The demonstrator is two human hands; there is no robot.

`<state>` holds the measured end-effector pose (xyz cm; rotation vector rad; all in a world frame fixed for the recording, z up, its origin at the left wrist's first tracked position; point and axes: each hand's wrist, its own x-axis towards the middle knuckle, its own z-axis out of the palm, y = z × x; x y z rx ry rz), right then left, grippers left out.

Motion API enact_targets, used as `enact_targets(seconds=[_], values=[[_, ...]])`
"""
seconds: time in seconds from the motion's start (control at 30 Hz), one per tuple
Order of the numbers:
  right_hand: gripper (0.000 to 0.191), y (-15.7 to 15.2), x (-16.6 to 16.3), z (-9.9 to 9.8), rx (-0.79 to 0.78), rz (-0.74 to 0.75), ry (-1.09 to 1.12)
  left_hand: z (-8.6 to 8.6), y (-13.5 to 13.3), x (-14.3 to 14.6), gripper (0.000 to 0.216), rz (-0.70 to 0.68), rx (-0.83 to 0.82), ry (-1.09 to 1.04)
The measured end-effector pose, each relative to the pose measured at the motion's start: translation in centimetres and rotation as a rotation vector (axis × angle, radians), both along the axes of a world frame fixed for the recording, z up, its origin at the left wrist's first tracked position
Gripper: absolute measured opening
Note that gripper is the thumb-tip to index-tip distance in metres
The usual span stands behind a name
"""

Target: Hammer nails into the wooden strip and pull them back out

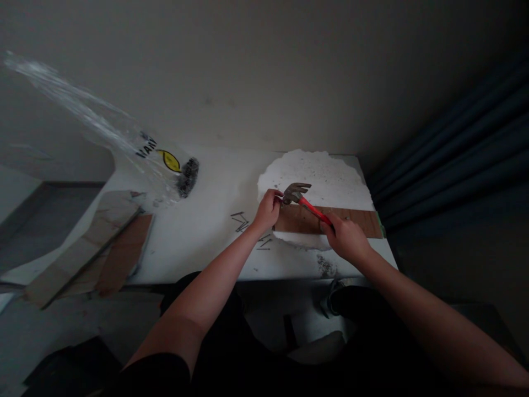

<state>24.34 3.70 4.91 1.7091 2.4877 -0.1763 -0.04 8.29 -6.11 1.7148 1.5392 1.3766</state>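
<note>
My right hand (348,238) is wrapped round the red handle of a claw hammer (316,210). The hammer's head is over the left end of a brown wooden board (351,220), close to the fingers of my left hand (268,209). Those left fingers are pinched together at the board's left end; whatever they hold is too small or hidden to make out. Beneath the board lies a rough-edged white slab (318,173) with dark specks. Several loose nails (239,220) are scattered on the white table (206,242) to the left of the slab, some partly behind my left wrist.
Clear plastic wrap (99,118) with printed lettering stands at the table's back left. Flat brown and grey pieces (111,242) overhang the left front edge. A dark curtain (458,143) hangs at the right, and a plain wall (256,71) rises behind the table.
</note>
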Motion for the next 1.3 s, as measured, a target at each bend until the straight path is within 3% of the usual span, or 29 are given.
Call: enact_targets(seconds=[0.27, 0.5, 0.63, 0.83, 0.93, 1.0, 1.17, 1.3], values=[[0.04, 0.5, 0.2, -0.6, -0.047, 0.003, 0.035, 0.1, -0.1, -0.1, 0.026, -0.009, -0.006, -0.007], [0.042, 2.2, 1.7, -0.8, 0.009, -0.07, 0.056, 1.9, 0.7, -2.2, 0.01, 0.017, -0.085, 0.018], [0.039, 3.2, 2.0, -1.2, 0.022, -0.096, 0.002, 2.7, 0.8, -5.2, 0.007, 0.101, -0.251, 0.186], [0.038, 4.3, 2.1, -2.0, -0.044, -0.104, -0.021, 2.8, -0.1, -9.5, 0.012, 0.241, -0.602, 0.639], [0.035, 4.7, 2.1, -2.4, -0.059, -0.099, -0.069, 2.3, -0.6, -10.3, 0.013, 0.102, -0.853, 0.842], [0.034, 4.8, 2.1, -2.5, -0.058, -0.085, -0.08, 1.8, -0.8, -10.2, 0.014, 0.022, -0.927, 0.887], [0.034, 4.9, 2.0, -2.6, -0.091, -0.09, -0.058, 0.4, -0.9, -8.4, 0.02, -0.108, -0.912, 0.944], [0.036, 4.9, 2.0, -2.6, -0.09, -0.1, -0.036, -1.0, -0.9, -6.7, 0.027, -0.11, -0.889, 0.923]])
